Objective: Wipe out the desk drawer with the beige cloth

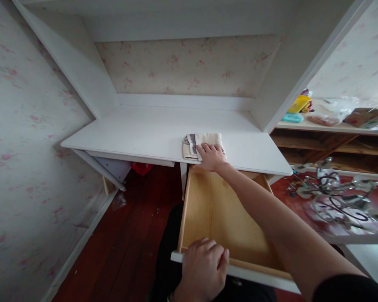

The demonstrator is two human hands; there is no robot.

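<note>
My right hand [211, 157] lies on a folded cream cloth [189, 151] with dark grey stripes, near the front edge of the white desktop [151, 126]. Its fingers are spread over the cloth, and the palm faces down. Below it, a pulled-out wooden drawer [220, 209] has a bare light-wood bottom. My left hand [204, 266] is closed over the top edge of the drawer's white front, its fingertips hidden. My right forearm crosses above the drawer and covers part of its right side.
White hutch panels [305, 58] rise around the desktop. On the right, a wooden shelf unit [314, 138] bears plastic bags and a yellow packet [298, 104]. A tangle of metal and glass parts [340, 197] lies below it. A red object [141, 167] sits under the desk on the dark red floor.
</note>
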